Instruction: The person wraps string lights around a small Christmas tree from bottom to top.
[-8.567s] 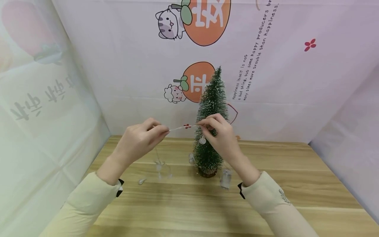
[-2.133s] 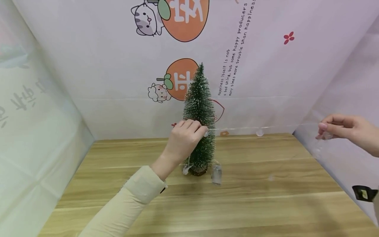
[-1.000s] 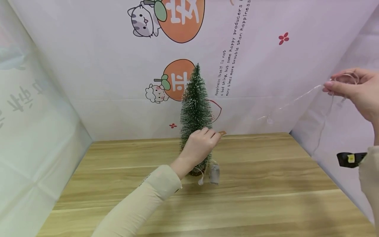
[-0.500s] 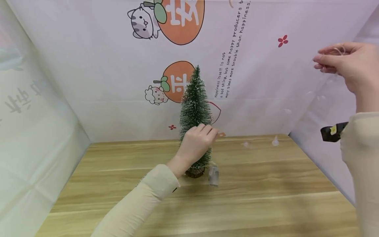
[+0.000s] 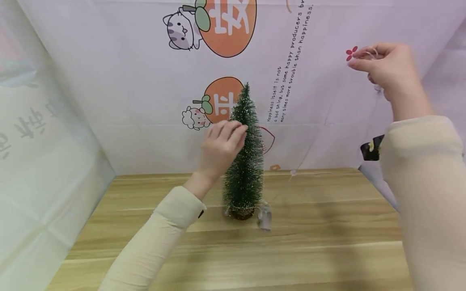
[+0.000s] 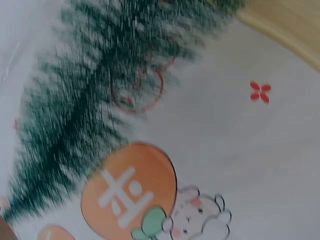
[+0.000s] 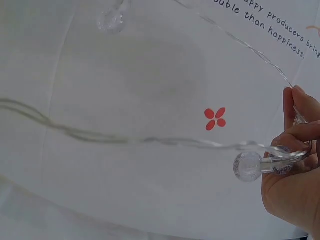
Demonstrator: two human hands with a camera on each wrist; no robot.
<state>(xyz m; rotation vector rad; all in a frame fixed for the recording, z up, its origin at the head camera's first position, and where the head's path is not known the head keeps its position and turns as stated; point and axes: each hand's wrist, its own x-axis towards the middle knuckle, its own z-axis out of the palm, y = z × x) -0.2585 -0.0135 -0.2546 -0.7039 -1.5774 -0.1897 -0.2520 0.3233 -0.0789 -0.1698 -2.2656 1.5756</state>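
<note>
A small green bottlebrush Christmas tree (image 5: 244, 173) with frosted tips stands upright on the wooden table. My left hand (image 5: 221, 146) is raised at the left of its upper half, fingers loosely bent with nothing visible in them. Whether they touch the bristles I cannot tell. High on the right, my right hand (image 5: 391, 70) pinches a clear string of lights (image 7: 195, 144) between thumb and fingers. Round clear bulbs (image 7: 247, 167) hang from it. The wire slopes down to the table by the tree's base, where a strand crosses in front.
A translucent box (image 5: 265, 218), apparently the battery case, lies right of the tree's base on the wooden table (image 5: 309, 258). A printed white cloth (image 5: 145, 101) rises behind, with further cloth walls at both sides.
My left hand has left the lower right of the tree and risen to its upper left. The right hand, holding the light string, has risen and come leftward; the wire now slants toward the base.
</note>
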